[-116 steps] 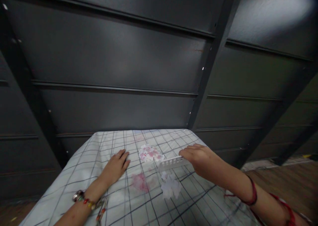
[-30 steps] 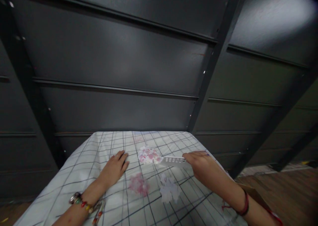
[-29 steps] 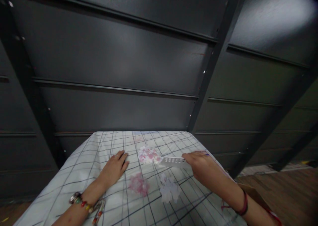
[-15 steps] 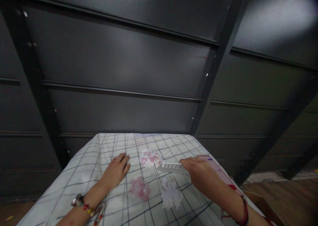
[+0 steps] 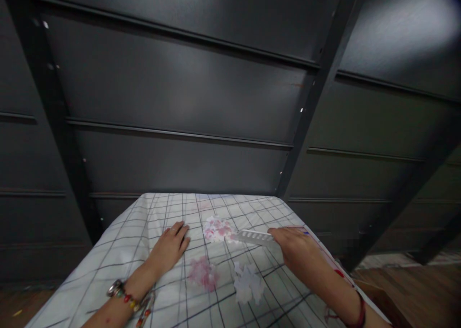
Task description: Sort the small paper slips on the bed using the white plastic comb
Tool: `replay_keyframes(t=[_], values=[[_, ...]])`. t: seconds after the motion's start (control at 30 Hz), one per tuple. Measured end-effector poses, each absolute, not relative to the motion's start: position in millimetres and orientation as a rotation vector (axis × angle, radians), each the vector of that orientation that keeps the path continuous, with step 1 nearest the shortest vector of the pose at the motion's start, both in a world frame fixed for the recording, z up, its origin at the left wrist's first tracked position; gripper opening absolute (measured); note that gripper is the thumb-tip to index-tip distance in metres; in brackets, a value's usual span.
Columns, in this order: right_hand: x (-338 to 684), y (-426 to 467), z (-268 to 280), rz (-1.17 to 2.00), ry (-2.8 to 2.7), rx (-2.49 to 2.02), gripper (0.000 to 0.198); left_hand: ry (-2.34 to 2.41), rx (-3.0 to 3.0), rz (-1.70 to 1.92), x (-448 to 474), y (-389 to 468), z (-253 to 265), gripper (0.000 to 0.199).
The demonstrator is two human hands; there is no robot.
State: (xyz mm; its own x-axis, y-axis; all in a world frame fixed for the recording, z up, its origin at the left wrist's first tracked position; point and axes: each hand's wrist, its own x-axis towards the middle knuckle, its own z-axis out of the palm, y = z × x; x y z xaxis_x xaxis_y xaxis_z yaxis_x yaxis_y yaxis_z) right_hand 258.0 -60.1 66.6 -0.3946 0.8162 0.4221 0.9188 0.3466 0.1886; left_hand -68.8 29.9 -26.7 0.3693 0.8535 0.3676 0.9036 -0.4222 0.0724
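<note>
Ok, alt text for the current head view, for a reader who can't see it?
A person's right hand holds a white slotted tool, its tip at a mixed pink-and-white pile on a checked cloth. The left hand rests on the cloth; nearer the camera lie a pink pile and a white pile.

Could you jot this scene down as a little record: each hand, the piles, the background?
Left hand: resting on the checked cloth
Right hand: gripping a white slotted tool
Far pile: pink and white scraps mixed, at the tool's tip
Near left pile: pinkish scraps
Near right pile: whitish scraps
Background: dark panelled wall
</note>
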Motion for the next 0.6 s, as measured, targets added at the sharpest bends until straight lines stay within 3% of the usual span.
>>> replay_keyframes(t=[0.13, 0.33, 0.6], values=[[263, -58, 64, -0.683, -2.348, -1.615, 0.043, -1.617, -2.478, -0.505, -68, 30, -27, 0.039], [266, -63, 71, -0.483, -2.394, -1.612, 0.047, -1.612, -2.485, -0.508, -69, 30, -27, 0.040], [260, -62, 72, -0.468, -2.360, -1.660, 0.044, -1.607, -2.489, -0.534, -69, 30, -26, 0.039]])
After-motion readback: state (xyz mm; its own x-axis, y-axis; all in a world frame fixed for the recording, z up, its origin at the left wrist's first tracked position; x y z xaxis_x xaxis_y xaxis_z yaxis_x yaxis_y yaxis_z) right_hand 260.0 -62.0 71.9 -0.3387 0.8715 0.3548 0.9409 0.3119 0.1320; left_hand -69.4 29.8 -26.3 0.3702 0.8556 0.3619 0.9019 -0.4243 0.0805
